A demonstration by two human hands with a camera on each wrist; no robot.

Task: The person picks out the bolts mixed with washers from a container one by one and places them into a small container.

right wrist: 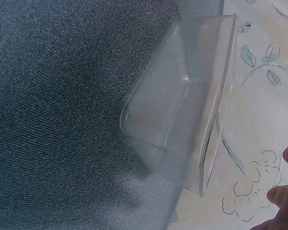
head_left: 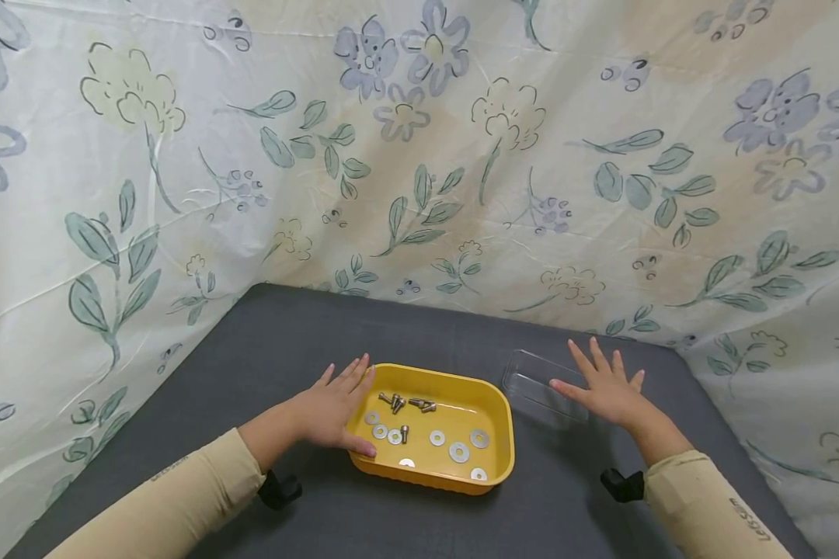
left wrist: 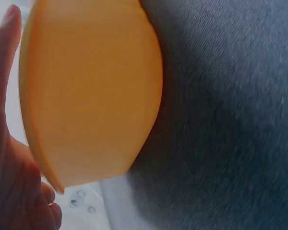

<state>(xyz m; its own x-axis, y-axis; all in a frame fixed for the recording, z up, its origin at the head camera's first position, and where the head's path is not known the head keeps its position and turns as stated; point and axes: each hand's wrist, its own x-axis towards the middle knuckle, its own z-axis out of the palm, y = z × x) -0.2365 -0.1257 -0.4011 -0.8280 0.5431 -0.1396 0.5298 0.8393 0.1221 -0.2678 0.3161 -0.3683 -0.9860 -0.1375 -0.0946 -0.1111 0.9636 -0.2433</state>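
— In front of the floral cloth (head_left: 419,210), on the dark table (head_left: 287,330): biggest item first?

— A yellow tray (head_left: 454,419), upright near the middle. Next in size, a clear container (head_left: 531,388), also upright, just beside the tray's far right corner.

— And the hands?

— Left hand (head_left: 328,411): fingers straight and spread at the tray's left end, thumb over the rim, no grip visible; contact with the rim, hard to tell. Right hand (head_left: 611,392): fingers spread too, near the clear container, holding nothing.

— Smaller still?

— Flat washers (head_left: 452,453), scattered loosely over the tray's floor. Slimmer yet, screws (head_left: 398,404), mostly bunched toward the far left, one lying beside a washer.

— Step in hand, at a guess?

— Probably positioning at the two vessels, with no small piece picked up.

— And called for next?

— For any small piece, presumably a narrow thumb-and-fingertip pinch instead of this wide spread; for the flat washers, perhaps a fingernail under the edge.
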